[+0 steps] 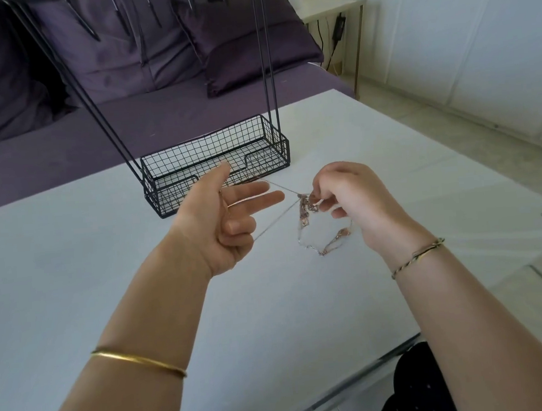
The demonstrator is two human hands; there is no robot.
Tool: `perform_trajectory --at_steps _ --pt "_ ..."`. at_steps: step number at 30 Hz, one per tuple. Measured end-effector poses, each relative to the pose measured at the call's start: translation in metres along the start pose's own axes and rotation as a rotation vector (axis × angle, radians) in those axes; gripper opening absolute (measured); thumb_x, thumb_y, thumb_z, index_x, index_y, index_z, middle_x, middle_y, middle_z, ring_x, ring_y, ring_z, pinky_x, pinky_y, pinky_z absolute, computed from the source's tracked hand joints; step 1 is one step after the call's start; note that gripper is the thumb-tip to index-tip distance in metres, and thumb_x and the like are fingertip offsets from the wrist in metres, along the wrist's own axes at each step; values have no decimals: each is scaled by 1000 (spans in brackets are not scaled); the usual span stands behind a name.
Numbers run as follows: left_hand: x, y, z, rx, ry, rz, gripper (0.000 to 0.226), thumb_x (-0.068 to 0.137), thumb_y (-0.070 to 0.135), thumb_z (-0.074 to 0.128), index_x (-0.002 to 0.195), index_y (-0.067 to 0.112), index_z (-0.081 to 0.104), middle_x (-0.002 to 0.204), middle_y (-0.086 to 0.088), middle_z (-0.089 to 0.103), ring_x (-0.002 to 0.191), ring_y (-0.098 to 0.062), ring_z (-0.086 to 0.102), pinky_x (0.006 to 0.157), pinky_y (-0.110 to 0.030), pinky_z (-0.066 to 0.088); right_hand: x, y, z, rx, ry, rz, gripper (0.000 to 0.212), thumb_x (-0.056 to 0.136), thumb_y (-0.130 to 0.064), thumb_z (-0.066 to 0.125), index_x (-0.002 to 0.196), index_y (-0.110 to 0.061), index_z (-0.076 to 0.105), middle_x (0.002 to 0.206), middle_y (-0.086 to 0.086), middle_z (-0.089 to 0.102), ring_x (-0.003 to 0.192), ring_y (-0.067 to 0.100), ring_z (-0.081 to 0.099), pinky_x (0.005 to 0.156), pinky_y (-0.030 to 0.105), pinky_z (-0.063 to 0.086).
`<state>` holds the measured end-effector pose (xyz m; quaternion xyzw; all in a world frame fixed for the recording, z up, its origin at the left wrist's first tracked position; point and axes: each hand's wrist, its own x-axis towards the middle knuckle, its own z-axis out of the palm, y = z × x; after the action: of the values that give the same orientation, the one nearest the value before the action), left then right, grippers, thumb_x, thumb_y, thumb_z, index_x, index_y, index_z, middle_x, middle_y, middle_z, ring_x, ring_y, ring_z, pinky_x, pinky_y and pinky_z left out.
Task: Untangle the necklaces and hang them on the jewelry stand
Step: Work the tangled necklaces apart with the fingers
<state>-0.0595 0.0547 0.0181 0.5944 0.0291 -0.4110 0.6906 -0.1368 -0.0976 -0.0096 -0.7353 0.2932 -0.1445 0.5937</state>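
Observation:
My left hand [224,223] is raised over the white table [89,268], thumb, index and middle fingers straight, the two other fingers curled. A thin silver chain [277,219] runs taut from those fingers to a knotted clump of necklaces [305,207]. My right hand [356,198] pinches that clump between its fingertips. Below the clump a loop of tangled chains [322,251] hangs down to the table. The black wire jewelry stand [214,159], a mesh basket with tall thin rods [266,59], stands just behind my hands; its top is out of view.
A purple sofa with cushions [244,45] runs behind the table. A small white side table [329,9] with cables stands at the back right. The table's near edge [358,380] lies by my lap, floor to the right.

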Motion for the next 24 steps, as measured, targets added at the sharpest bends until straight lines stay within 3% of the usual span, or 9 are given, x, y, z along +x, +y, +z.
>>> perform_trajectory --at_steps 3,6,8,13,18,20,24 --pt "1 -1 -2 -1 87 13 46 96 46 42 83 6 62 81 -7 74 31 -4 24 31 -9 15 1 -3 -2 4 -83 71 21 83 -3 45 66 -12 55 81 5 60 75 18 53 70 28 41" --pt "3 -2 -6 22 190 26 44 95 44 43 74 9 59 59 -2 65 30 -5 28 35 -8 17 -5 -2 -4 243 -199 91 21 77 -8 41 59 -15 49 66 -3 61 70 16 56 76 34 42" --pt "5 -4 -8 78 244 29 44 95 44 42 70 11 56 53 -1 61 30 -7 30 35 -10 17 -8 -3 -4 402 -278 95 17 71 -12 40 56 -16 46 66 -2 60 68 16 55 73 34 42" --pt "8 -9 -5 320 299 39 56 97 47 34 66 7 59 50 -5 63 32 -12 41 36 -16 21 -10 -8 3 699 -296 105 22 85 -7 35 69 -15 46 68 3 56 57 14 45 56 25 35" --pt "8 -13 3 436 228 0 81 97 59 17 75 -1 66 69 -14 72 46 -21 65 42 -21 21 -5 -3 9 480 -213 -2 21 86 -1 45 74 -16 52 60 -1 53 51 10 40 47 20 33" --pt "7 -13 3 455 222 -15 87 96 63 13 80 -3 68 73 -16 73 54 -23 69 44 -23 19 -6 -1 8 363 -136 -49 21 85 2 52 75 -16 57 61 -1 57 51 10 45 50 21 36" --pt "6 -13 0 460 225 -43 91 94 67 12 87 -5 68 78 -17 74 59 -24 71 42 -21 18 -7 1 3 371 -105 -54 20 84 2 59 81 -17 61 67 2 63 51 10 52 52 22 40"
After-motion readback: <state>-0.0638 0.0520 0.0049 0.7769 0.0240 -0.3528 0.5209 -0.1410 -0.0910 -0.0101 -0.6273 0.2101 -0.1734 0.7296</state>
